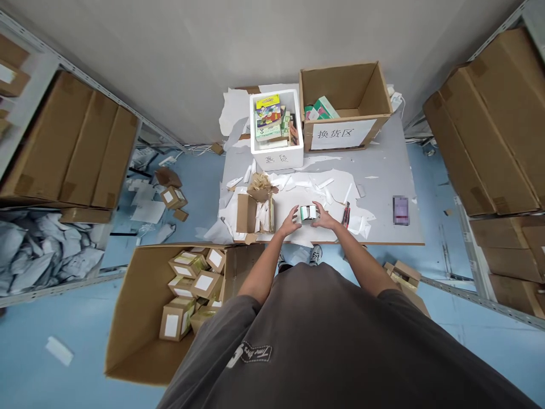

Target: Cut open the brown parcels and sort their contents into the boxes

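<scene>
A small green and white box point(308, 214) with a dark strip is held between my two hands, near the front edge of the table. My left hand point(290, 221) grips its left side, and my right hand point(324, 217) has its fingers on the right side. Just left of them stands an opened cardboard carton point(246, 214) with white paper inside and crumpled brown paper point(259, 182) at its back. A red and black cutter-like tool point(346, 215) lies to the right of my right hand.
Behind stand a white foam box point(276, 159) of packages and a labelled cardboard box point(377, 126) with green boxes. Torn white paper point(340, 170) litters the table point(385, 170). A large carton point(136, 318) of taped parcels sits at lower left. Shelves with big cartons point(489, 125) flank both sides.
</scene>
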Motion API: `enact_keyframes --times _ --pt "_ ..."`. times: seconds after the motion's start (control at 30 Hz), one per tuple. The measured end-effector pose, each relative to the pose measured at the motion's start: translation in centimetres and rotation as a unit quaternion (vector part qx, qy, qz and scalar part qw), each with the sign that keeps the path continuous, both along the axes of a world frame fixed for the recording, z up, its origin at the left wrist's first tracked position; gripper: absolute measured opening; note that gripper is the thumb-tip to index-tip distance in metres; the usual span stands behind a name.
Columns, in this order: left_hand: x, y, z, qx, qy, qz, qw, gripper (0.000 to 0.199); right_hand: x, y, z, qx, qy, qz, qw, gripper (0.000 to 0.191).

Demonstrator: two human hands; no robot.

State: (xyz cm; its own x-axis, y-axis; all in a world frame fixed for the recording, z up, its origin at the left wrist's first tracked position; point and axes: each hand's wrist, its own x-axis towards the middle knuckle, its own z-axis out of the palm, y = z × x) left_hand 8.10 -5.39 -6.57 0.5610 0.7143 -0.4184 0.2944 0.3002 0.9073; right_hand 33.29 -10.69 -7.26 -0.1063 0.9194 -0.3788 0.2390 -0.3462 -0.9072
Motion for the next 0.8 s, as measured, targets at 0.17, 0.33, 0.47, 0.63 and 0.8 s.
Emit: enact_keyframes --times 0.17,0.33,0.47,0.63,0.8 --pt "1.4 -0.4 -1.2 0.042 0.029 0.028 0.998 0.114 0.1 0.0 -1.2 0.005 -0.017 -0.001 1.000 0.110" --pt "3.7 0.5 -2.9 0.077 0.022 0.052 0.995 0.094 -1.7 0.9 -1.6 0.038 0.000 -0.029 0.999 0.089" --pt "3.9 1.3 -2.8 0.105 0.043 0.038 0.993 0.085 -2.3 1.4 -0.5 0.040 -0.036 -0.042 0.998 0.076" --pt "3.4 3.3 0.4 0.129 0.020 0.009 0.991 0.087 -2.0 2.7 3.1 0.058 -0.032 -0.051 0.997 0.075" --pt "4.0 8.9 5.9 0.190 -0.038 -0.020 0.981 0.091 -1.3 7.0 10.1 0.129 -0.057 -0.085 0.986 0.076"
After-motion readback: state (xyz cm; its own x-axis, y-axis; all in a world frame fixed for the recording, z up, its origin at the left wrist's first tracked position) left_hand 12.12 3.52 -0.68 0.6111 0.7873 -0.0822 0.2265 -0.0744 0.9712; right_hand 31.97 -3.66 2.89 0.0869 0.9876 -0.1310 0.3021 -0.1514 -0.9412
